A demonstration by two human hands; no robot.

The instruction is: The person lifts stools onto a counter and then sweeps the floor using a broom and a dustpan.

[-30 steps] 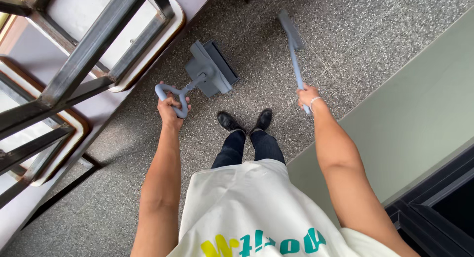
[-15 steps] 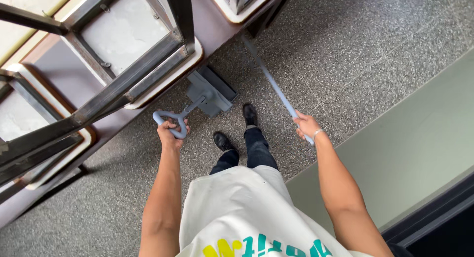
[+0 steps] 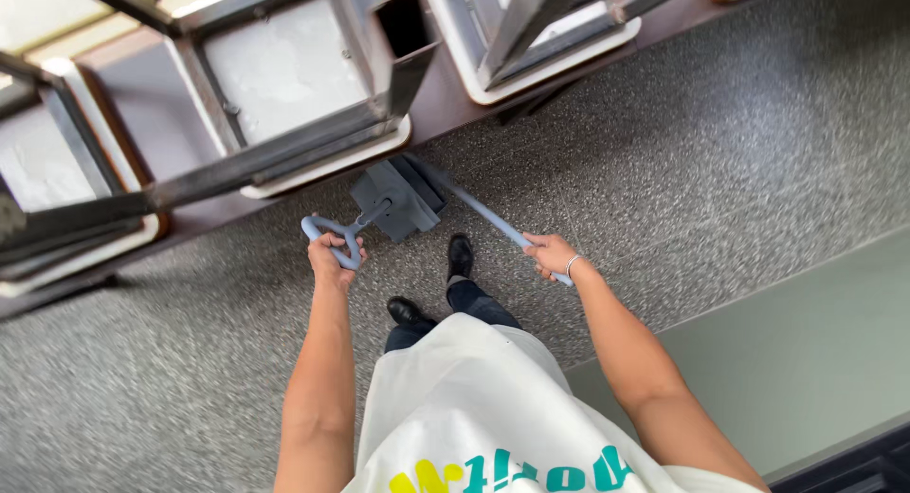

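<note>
My left hand (image 3: 332,258) grips the looped blue-grey handle (image 3: 327,233) of a grey long-handled dustpan (image 3: 393,199), whose pan rests on the speckled floor just under the table edge. My right hand (image 3: 550,256), with a thin bracelet on the wrist, is closed around a blue-grey broom stick (image 3: 483,211). The stick slants from that hand up-left to the dustpan, and its head is hidden behind the pan and under the table. My black shoes (image 3: 460,256) stand just behind the pan.
A brown table (image 3: 445,90) spans the top of the view with upturned chairs (image 3: 284,85) stacked on it, metal legs up. A pale green wall (image 3: 787,341) runs along the right. Grey speckled floor (image 3: 142,389) lies to the left and front.
I have stepped closer to the table. The broom swung down from pointing outward to lying by the dustpan, which now sits partly under the table edge. Both hands kept their hold.
</note>
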